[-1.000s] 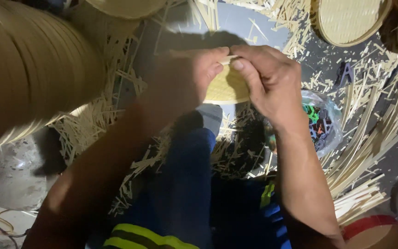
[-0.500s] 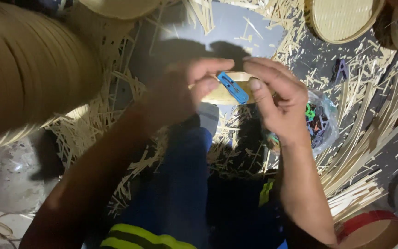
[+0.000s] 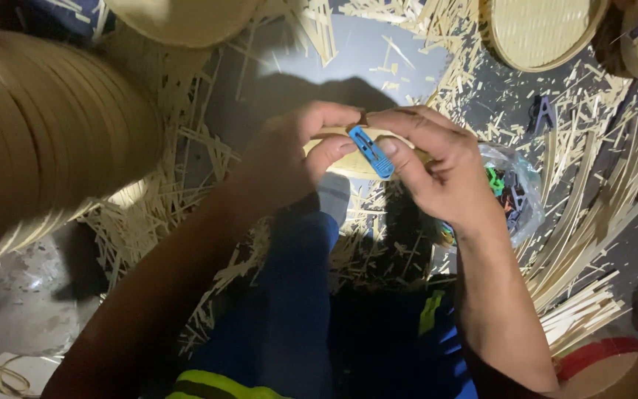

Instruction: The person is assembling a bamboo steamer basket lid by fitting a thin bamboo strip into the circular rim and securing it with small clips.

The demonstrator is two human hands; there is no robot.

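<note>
Both hands meet above my blue-trousered knees on a small round bamboo rim piece (image 3: 348, 164). My left hand (image 3: 289, 159) pinches its left side between thumb and fingers. My right hand (image 3: 437, 166) holds the right side and presses a blue clothes-peg clip (image 3: 370, 151) against the rim with the thumb. Most of the bamboo piece is hidden behind the fingers.
A tall stack of bamboo hoops (image 3: 46, 133) fills the left. Woven bamboo lids (image 3: 537, 29) lie at the top right. A clear bag of coloured clips (image 3: 511, 192) sits by my right wrist. Loose bamboo strips (image 3: 592, 244) litter the floor. A red-rimmed round tin (image 3: 614, 369) stands at the bottom right.
A second ago only the pale bamboo piece showed between my fingers. The blue clip has since appeared on it, and both hands have shifted slightly lower.
</note>
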